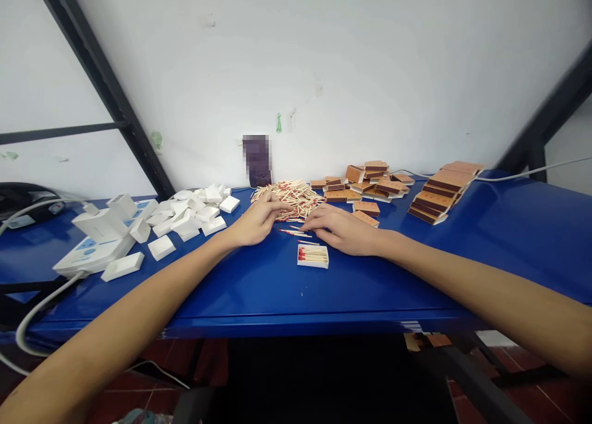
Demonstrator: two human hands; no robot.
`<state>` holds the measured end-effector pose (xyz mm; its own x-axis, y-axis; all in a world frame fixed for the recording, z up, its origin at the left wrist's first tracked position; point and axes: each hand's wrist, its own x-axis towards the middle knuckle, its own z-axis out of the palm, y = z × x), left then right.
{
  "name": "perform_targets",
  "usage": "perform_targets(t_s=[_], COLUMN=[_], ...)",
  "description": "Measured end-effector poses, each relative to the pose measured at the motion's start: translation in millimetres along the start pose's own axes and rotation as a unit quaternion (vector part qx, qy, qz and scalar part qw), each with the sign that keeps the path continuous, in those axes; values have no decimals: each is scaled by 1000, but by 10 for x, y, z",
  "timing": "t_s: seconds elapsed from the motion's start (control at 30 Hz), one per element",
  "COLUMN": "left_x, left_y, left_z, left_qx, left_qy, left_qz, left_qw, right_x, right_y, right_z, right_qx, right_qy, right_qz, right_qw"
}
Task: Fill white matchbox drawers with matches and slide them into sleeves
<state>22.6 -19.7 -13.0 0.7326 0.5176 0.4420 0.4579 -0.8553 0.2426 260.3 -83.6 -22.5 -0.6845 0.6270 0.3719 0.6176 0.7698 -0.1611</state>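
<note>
A heap of loose red-tipped matches (pixel 296 196) lies on the blue table. My left hand (pixel 259 220) is at the heap's front left edge, fingers stretched out over the matches. At the front right, my right hand (pixel 341 230) has its fingertips down by a few loose matches (pixel 296 232), thumb slightly apart; no match shows clearly held in it. Just in front of the hands sits a white matchbox tray (pixel 312 264) partly filled with matches, their red heads to the left. One single match (pixel 308 243) lies right behind that tray.
Several white trays (pixel 187 214) are piled at the left, near a white box-shaped device (pixel 99 251) with cables. Brown matchbox sleeves (pixel 370 183) lie behind my right hand; a slanted stack of sleeves (pixel 444 190) stands farther right. A dark pouch-like item (pixel 259 165) leans against the wall.
</note>
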Motion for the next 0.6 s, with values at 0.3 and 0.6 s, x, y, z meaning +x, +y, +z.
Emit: perform_targets(t_s=[0.3,0.6], left_x=[-1,-2], left_y=[114,185], left_z=[-29,25], left_qx=[-90,-136], left_qy=[38,55], left_qz=[-13,-22], left_qw=[995,989], right_x=[17,11], right_y=[29,77], right_z=[55,48], right_qx=[-2,-21], right_qy=[-2,6], right_qz=[-20,-14], right_qw=[1000,1000])
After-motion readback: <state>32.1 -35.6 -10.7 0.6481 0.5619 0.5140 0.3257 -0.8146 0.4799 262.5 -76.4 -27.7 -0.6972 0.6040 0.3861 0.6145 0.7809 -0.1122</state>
